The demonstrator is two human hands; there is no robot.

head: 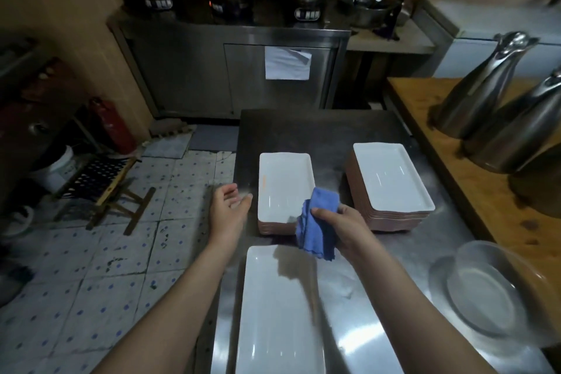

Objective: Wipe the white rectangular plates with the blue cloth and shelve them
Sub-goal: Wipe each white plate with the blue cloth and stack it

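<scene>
Head view: your right hand [343,222] grips the cloth [318,215] bunched up, thumb on top, fingers curled round it. The loose end hangs just above the far end of the plate [273,328] and its shadow falls there, so it's likely raised ready to wipe, not pressing yet. Plate lies alone on the table [358,337], lengthwise toward you, set apart from the stacks, probably the one to wipe. Left stack [282,185] is just past the plate's far end, right stack [391,179] beyond and to the right. Cannot tell which stack is done.

Your left hand [230,206] holds nothing, fingers relaxed and slightly spread, palm facing right. It hovers beyond the plate's far left corner, beside left stack, placed as if to steady or lift a plate. Both forearms reach forward, flanking the plate. No shelf visible.
</scene>
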